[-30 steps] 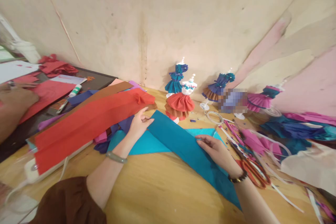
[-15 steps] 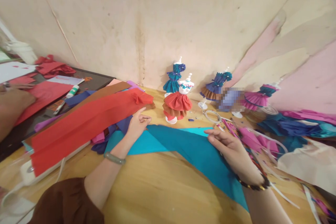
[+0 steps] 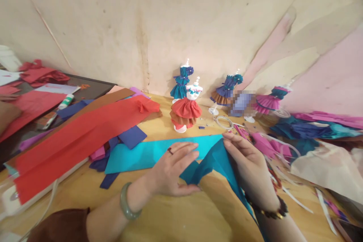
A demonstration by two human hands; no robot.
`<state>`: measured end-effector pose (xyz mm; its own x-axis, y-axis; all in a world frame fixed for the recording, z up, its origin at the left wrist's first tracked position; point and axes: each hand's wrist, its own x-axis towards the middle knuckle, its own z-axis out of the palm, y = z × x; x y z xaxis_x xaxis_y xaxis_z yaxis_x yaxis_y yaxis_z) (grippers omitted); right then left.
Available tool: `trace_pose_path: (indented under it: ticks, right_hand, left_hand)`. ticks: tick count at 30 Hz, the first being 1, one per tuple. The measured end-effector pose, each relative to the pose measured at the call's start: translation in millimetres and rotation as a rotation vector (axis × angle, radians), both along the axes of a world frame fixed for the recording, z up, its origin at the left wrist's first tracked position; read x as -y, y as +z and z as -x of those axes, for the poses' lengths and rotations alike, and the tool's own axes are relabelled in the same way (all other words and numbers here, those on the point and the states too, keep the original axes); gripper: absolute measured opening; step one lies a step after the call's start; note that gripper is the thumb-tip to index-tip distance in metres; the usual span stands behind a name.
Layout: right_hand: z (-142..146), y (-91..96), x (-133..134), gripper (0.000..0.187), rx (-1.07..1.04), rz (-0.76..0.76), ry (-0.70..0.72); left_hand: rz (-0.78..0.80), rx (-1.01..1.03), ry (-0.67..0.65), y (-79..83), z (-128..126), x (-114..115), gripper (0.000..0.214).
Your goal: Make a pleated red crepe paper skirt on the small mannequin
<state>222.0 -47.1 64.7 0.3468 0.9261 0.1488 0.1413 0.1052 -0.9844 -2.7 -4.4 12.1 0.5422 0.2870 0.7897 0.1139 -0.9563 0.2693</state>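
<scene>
A dark teal sheet of crepe-like material (image 3: 219, 159) hangs bent over the wooden table. My right hand (image 3: 246, 159), with a dark beaded bracelet at the wrist, pinches its upper edge between thumb and fingertips. Beside its folded lower end is my left hand (image 3: 176, 168), fingers stretched out and thumb apart. Whether the left hand touches the sheet is hard to tell. Behind both hands a bright turquoise strip (image 3: 136, 153) lies flat. Just beyond it stands a small white dress form (image 3: 187, 107) in a red and brown ruffled skirt.
More dressed miniature forms (image 3: 227, 90) stand along the wall. Long red sheets (image 3: 85, 140) lie over a white power strip (image 3: 11, 200) at left. Pink scraps (image 3: 266, 145), white strips and a cream cloth (image 3: 326, 170) crowd the right. A person's arm (image 3: 8, 115) shows at far left.
My left hand has come right and nearer, from the red sheet's end to the teal sheet. The teal sheet, spread flat before, is now lifted and folded toward my right hand.
</scene>
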Motion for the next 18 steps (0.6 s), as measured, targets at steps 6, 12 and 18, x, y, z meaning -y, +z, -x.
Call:
trace_pose_path:
  ticks: [6,12,18]
  right_hand:
    - [23,-5.5,7,0.029,0.172,-0.054,0.059]
    - [33,-14.7,13,0.032,0.236,-0.072,0.134]
    - [26,-11.7,6,0.042,0.194,0.001,0.212]
  left_hand:
    - [0.248,0.025,0.028,4.5,-3,22,0.085]
    - [0.495,0.122,0.07,5.1,-2,20,0.064]
    - [0.894,0.267,0.121,3.5,0,-2,0.049]
